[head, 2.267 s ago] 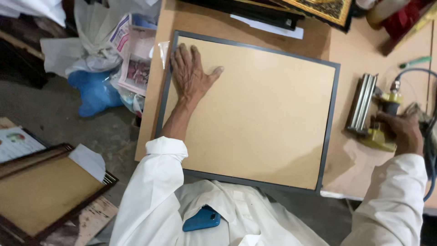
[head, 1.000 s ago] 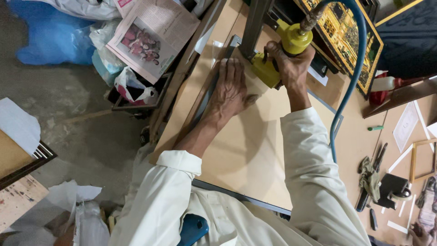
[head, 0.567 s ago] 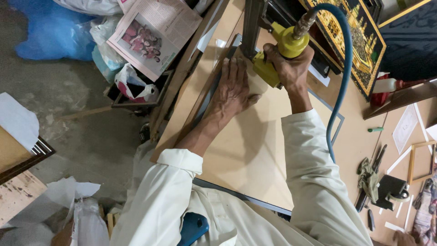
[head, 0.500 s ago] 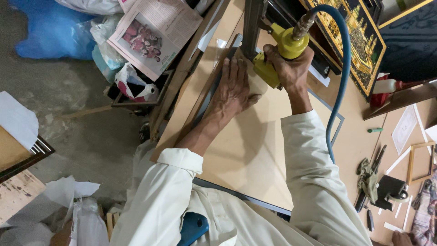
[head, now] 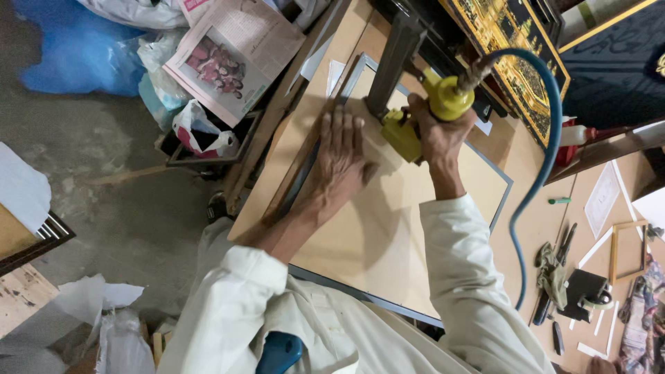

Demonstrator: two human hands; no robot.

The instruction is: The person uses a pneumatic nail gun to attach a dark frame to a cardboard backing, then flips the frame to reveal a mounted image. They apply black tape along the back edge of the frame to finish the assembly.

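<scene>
The left hand (head: 341, 158) lies flat, fingers spread and unclenched, palm down on the tan backing board (head: 388, 228) of a grey picture frame (head: 502, 181), close to the frame's far left rail. It grasps nothing; it only presses on the board.

Just beside it, to its right, the right hand (head: 438, 135) is clenched around the yellow pneumatic stapler (head: 424, 114), fingers wrapped about the tool's grip. The stapler's nose rests on the backing board between the 2 hands, and its long dark magazine (head: 393, 64) rises away from the right hand toward the frame's far edge. A blue air hose (head: 547, 152) leaves the top of the stapler, arcs out past the right hand and drops alongside the right forearm.

The frame lies back-up on a wooden worktable (head: 526, 235). Beyond the right hand stands an ornate gold-and-black framed picture (head: 509, 48). Far off to the right of the right elbow, hand tools (head: 564, 277) and a small wooden frame (head: 627, 249) sit on the table. Past the left hand, off the table's edge, lie a newspaper (head: 232, 59) and a blue plastic bag (head: 76, 45).
</scene>
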